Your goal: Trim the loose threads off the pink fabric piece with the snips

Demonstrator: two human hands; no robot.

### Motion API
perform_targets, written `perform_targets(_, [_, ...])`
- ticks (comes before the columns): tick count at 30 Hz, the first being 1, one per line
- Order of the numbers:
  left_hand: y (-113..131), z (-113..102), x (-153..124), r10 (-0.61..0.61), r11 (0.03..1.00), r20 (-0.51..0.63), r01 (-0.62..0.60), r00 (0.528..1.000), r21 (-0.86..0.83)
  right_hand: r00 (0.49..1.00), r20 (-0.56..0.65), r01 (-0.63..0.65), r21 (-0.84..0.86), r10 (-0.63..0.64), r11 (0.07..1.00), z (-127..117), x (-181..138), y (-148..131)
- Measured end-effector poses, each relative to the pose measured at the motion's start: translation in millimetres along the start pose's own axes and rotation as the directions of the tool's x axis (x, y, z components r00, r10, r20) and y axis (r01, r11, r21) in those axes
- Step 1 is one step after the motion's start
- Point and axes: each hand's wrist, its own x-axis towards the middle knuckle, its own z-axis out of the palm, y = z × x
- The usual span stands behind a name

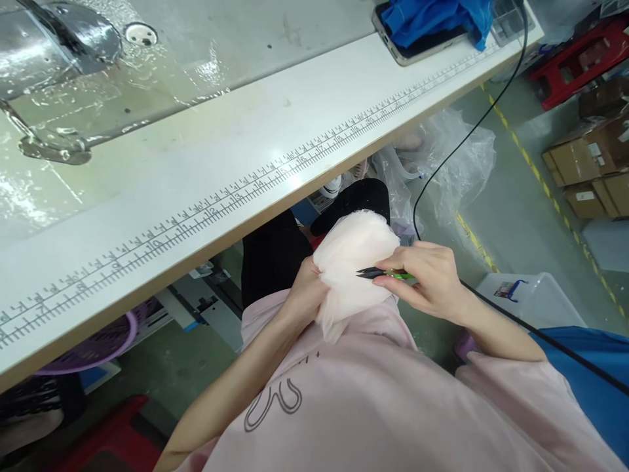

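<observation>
Over my lap, my left hand (310, 288) is closed on the gathered edge of a bunch of sheer, pale cream fabric (361, 246). The fabric puffs out above the grip and a loose end hangs down below it. My right hand (426, 278) pinches a small pair of thread snips (383, 272) with dark blades and a bit of green on the handle. Their tips point left and lie in front of the fabric, slightly apart. Whether the blades touch the cloth I cannot tell.
A white table edge with a printed ruler (285, 174) runs diagonally ahead. Sewing machine metal parts (54, 147) sit at upper left. A phone (407, 52) lies under blue cloth (437, 23). A black cable (472, 131) hangs at right. Cardboard boxes (590, 157) and a white bin (528, 298) stand on the floor.
</observation>
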Motion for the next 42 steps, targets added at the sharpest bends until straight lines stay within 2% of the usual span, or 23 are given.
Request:
perform_targets(16, [3,2,-2,-0.026,0.999,0.028,0.027,0.999,-0.029,1.000,-0.016,-0.014,0.044,0.015,0.999,3,0,2])
perform_targets(20, [2,2,-1,-0.039,0.999,0.007,0.039,0.999,-0.028,0.994,-0.034,-0.099,0.090,0.102,0.991,5,-1,2])
perform_targets(25, [-1,-1,-1,-0.034,0.999,0.015,0.035,0.999,-0.036,0.962,-0.103,-0.234,0.164,0.253,0.958,2,-4,5])
perform_targets(27, [-1,-1,-1,-0.034,0.998,0.011,0.034,0.999,-0.052,0.968,-0.117,-0.207,0.131,0.222,0.970,0,-5,7])
perform_targets(31, [1,-1,-1,-0.031,0.996,-0.004,0.031,1.000,-0.083,0.995,-0.088,-0.043,-0.003,0.043,0.999,-3,-12,10])
perform_targets(35, [3,1,-1,-0.045,0.992,0.012,0.046,0.999,-0.115,0.992,-0.075,0.088,-0.148,-0.100,0.985,-3,-18,9])
perform_targets(42, [1,-1,-1,-0.030,0.992,0.030,0.033,0.999,-0.124,0.983,-0.075,0.146,-0.246,-0.169,0.958,-2,-17,4])
